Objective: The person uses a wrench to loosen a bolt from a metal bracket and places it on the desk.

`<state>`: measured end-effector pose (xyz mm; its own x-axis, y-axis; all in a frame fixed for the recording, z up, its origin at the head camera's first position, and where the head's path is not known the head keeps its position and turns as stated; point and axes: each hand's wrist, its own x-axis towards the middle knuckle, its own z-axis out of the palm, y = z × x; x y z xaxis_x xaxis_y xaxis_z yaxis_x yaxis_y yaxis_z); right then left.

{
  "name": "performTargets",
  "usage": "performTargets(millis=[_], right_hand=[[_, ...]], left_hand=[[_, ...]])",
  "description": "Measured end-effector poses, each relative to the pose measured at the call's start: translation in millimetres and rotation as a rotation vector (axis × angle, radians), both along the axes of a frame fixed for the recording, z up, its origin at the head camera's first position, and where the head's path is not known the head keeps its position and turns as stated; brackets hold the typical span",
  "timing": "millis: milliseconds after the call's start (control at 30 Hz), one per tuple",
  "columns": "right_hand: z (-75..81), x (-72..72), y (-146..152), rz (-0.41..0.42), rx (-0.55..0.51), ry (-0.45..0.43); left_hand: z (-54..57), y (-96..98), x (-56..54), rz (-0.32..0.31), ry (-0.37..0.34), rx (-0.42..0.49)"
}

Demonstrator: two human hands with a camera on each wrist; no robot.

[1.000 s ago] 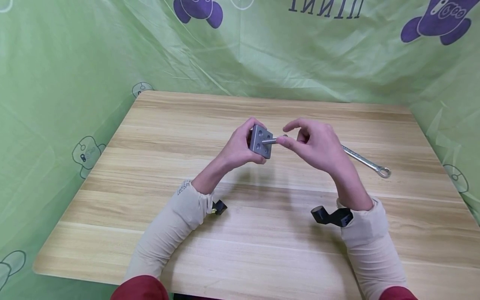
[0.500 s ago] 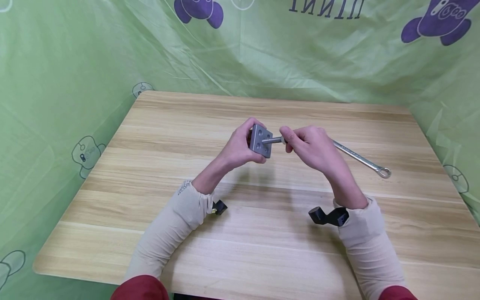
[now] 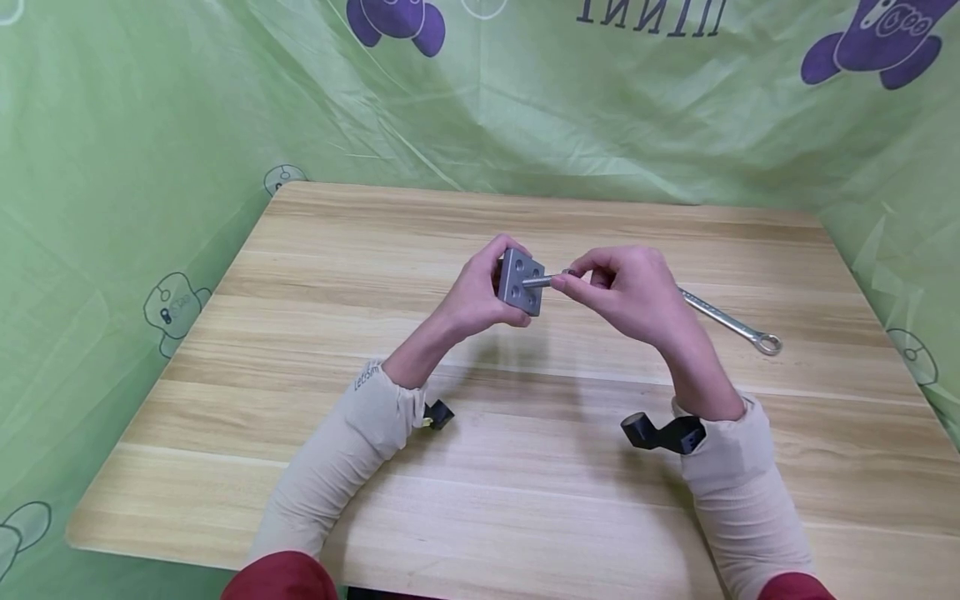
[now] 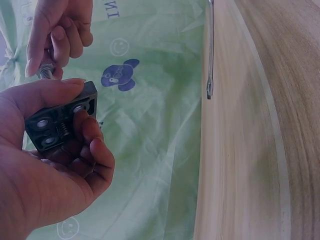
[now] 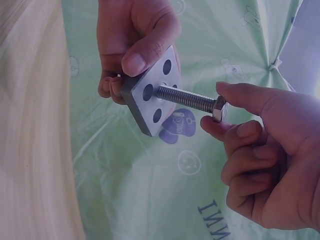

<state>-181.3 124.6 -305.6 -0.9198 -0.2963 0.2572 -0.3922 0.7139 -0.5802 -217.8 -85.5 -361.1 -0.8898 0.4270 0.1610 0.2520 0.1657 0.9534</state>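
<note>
My left hand (image 3: 480, 292) grips a square grey metal plate (image 3: 517, 287) by its edges above the table. Several round holes show in the plate's face, and a threaded hex bolt (image 5: 187, 97) stands in its middle. Thumb and forefinger of my right hand (image 3: 630, 292) pinch the hex head (image 5: 219, 108), while the other fingers are curled in. A long stretch of thread shows between head and plate. From the left wrist, the plate's hollow back (image 4: 52, 125) is visible, with the bolt's threaded end (image 4: 63, 130) inside it, partly hidden by fingers.
A combination wrench (image 3: 731, 321) lies on the wooden table (image 3: 300, 467), its near end partly hidden behind my right hand. Green printed cloth (image 3: 525, 117) hangs behind and at both sides of the table.
The right fingers turned about the bolt head, swinging down half a second ago with the wrist shifted left, then back up to a fresh pinch. The left hand and plate stayed nearly still.
</note>
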Motion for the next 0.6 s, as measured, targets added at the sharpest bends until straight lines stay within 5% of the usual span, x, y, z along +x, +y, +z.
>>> performTargets(millis=[267,467,600], right_hand=[[-0.6,2.2,0.2,0.077,-0.067,0.105],[-6.4,0.4,0.9,0.180,-0.073,0.340],[-7.5,0.2,1.4,0.188,-0.048,0.385]], left_hand=[[1.9,-1.3,0.1,0.001,-0.014,-0.003],[2.4,-1.8,0.2,0.000,-0.015,0.026],[2.6,-2.1,0.4,-0.001,-0.015,0.023]])
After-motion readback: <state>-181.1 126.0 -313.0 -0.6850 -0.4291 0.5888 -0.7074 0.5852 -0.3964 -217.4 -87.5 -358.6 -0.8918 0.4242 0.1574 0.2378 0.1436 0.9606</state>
